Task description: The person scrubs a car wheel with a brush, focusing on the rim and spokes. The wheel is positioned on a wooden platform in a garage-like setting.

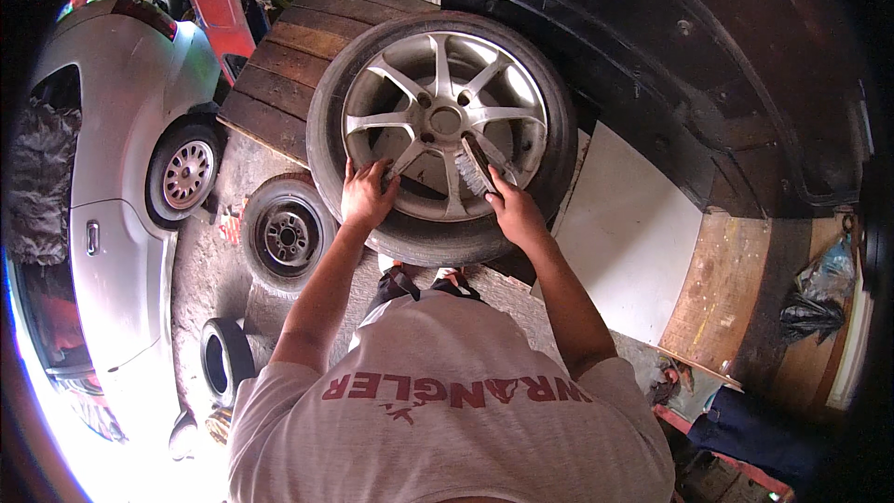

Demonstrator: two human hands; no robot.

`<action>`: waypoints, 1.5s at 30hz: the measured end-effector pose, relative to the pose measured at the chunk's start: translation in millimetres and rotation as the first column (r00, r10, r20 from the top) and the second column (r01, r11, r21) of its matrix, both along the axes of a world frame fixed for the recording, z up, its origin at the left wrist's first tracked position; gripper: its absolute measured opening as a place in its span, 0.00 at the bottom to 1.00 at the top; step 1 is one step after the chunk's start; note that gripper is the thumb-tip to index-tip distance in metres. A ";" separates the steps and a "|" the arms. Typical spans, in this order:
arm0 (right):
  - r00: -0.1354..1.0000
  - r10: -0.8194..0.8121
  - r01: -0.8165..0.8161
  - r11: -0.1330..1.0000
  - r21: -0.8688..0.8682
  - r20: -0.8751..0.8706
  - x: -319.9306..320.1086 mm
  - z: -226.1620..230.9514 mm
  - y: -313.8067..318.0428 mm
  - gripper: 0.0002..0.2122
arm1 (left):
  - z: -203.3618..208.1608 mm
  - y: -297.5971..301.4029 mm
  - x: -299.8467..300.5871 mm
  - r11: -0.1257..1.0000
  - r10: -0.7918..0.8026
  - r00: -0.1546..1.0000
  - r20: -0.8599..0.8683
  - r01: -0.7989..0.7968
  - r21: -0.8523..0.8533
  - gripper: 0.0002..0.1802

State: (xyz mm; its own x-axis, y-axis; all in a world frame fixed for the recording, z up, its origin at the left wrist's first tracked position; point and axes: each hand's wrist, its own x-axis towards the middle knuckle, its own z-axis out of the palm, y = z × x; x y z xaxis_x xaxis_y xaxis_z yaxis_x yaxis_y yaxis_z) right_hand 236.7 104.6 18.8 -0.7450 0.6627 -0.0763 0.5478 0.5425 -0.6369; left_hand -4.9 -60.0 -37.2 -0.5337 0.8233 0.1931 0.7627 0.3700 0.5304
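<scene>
A silver alloy wheel (445, 65) with several spokes, fitted with a black tyre (323, 130), lies face up in front of me. My left hand (368, 196) is at the wheel's near left edge, its fingers curled over the rim lip at the foot of a spoke. In my right hand (518, 216) is a scrub brush (479, 168) with a dark handle and pale bristles. The bristles are against or just above the near right spokes, below the centre hub; contact cannot be made out.
Wooden planks (279, 74) extend behind the wheel at the left. A silver car (130, 186) stands far left. On the floor are a dark steel wheel with tyre (289, 235) and a loose tyre (226, 361). A white board (633, 224) and a large black panel (615, 47) are at the right.
</scene>
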 end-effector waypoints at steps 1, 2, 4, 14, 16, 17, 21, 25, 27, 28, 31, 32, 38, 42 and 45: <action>1.000 -0.001 0.000 0.999 -0.043 -0.025 7.3 2.4 0.4 0.25 | 2.6 -1.5 -0.4 1.000 -0.004 1.000 0.010 0.004 -0.003 0.23; 0.999 -0.003 -0.002 0.996 -0.086 -0.049 14.9 4.5 1.5 0.26 | 3.9 -2.0 -0.7 1.000 -0.007 1.000 0.020 0.007 -0.006 0.23; 0.990 -0.069 0.071 0.997 0.019 -0.123 32.8 -8.3 7.8 0.25 | 4.9 -1.0 0.7 1.000 -0.017 1.000 0.024 0.017 0.000 0.23; 0.925 -0.342 0.325 0.938 0.120 0.166 15.8 10.2 64.3 0.26 | 9.8 11.5 4.5 0.992 0.123 0.980 0.159 -0.116 -0.052 0.28; 0.925 -0.354 0.336 0.932 0.135 0.140 8.3 9.4 76.6 0.25 | 9.4 19.0 3.9 0.988 0.147 0.974 0.173 -0.137 -0.066 0.31; 0.926 -0.358 0.350 0.933 0.084 0.118 5.9 10.0 82.9 0.24 | 9.5 24.0 2.3 0.986 0.158 0.971 0.180 -0.146 -0.074 0.32; 0.950 -0.285 0.270 0.955 0.121 0.128 2.7 -3.3 114.1 0.24 | 6.4 37.3 3.7 0.986 0.165 0.969 0.182 -0.169 0.007 0.32; 0.967 -0.231 0.195 0.941 0.277 0.107 -7.6 -11.8 120.3 0.23 | -13.8 42.4 -12.3 0.905 0.283 0.950 0.134 -0.311 0.290 0.31; 0.985 -0.161 0.126 0.921 0.369 0.063 -13.9 -14.0 122.0 0.20 | -22.3 44.4 -28.4 0.899 0.323 0.935 0.147 -0.351 0.263 0.30; 0.992 -0.121 0.092 0.906 0.414 0.043 -18.5 -13.4 122.6 0.19 | -25.9 45.9 -31.8 0.912 0.351 0.935 0.039 -0.351 0.213 0.30; 0.998 -0.060 0.050 0.820 0.571 -0.001 -24.2 -7.2 124.5 0.17 | -14.8 54.0 -32.3 0.930 0.363 0.920 -0.146 -0.368 -0.005 0.31; 0.999 -0.044 0.055 0.800 0.598 -0.033 -25.9 -5.3 126.1 0.17 | -15.7 54.8 -31.9 0.936 0.341 0.932 -0.119 -0.348 -0.046 0.31; 0.975 -0.060 -0.043 0.893 0.447 0.215 -45.8 -8.3 143.3 0.21 | -26.7 56.9 -44.5 0.954 0.271 0.955 -0.119 -0.283 -0.103 0.27; 0.964 -0.047 -0.079 0.890 0.450 0.263 -45.6 -7.4 148.3 0.19 | -17.5 58.7 -42.4 0.960 0.240 0.962 -0.131 -0.256 -0.117 0.25; 0.963 -0.058 -0.082 0.865 0.496 0.262 -46.0 -5.1 139.4 0.18 | -25.8 54.5 -43.3 0.957 0.246 0.955 -0.166 -0.266 -0.115 0.24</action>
State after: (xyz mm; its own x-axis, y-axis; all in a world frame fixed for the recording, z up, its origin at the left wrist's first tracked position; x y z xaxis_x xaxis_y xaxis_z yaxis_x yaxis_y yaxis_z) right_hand 190.8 244.0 13.7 -0.7530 0.6543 0.0706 0.6454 0.7551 -0.1152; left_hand -48.2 -5.5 -63.0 -0.7035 0.6866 0.1836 0.6995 0.6230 0.3502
